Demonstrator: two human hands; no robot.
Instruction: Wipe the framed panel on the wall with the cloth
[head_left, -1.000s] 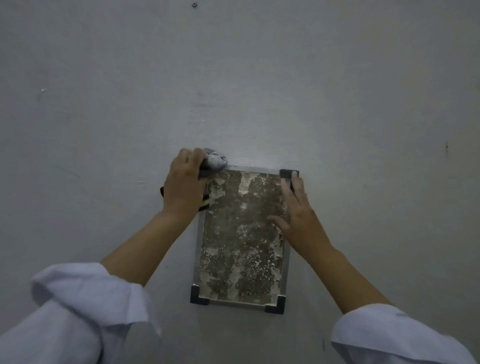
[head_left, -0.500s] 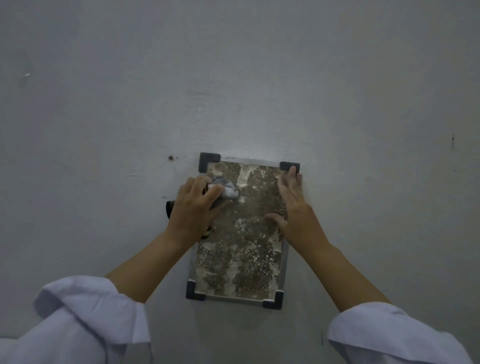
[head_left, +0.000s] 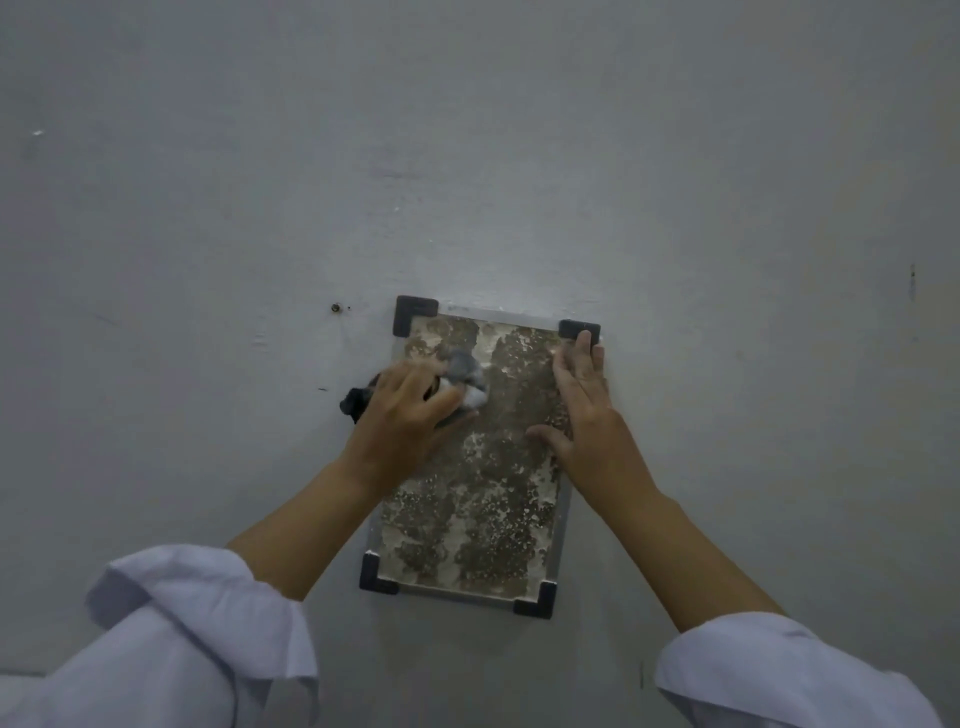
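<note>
A framed panel (head_left: 478, 514) hangs on the grey wall, with a mottled brown and white face, a thin silver frame and black corner caps. My left hand (head_left: 400, 415) presses a bunched grey and white cloth (head_left: 465, 382) against the panel's upper left part. A dark end of the cloth sticks out past the hand on the left. My right hand (head_left: 584, 415) lies flat and empty on the panel's right edge, fingertips just under the top right corner cap.
The bare grey wall (head_left: 519, 156) fills the view. A small screw or hole (head_left: 336, 308) sits left of the panel's top left corner. White rolled-up sleeves (head_left: 208, 623) cover both forearms at the bottom.
My left hand has slid the cloth down from the top left corner onto the panel's face and a little to the right. My right hand has stayed on the right edge.
</note>
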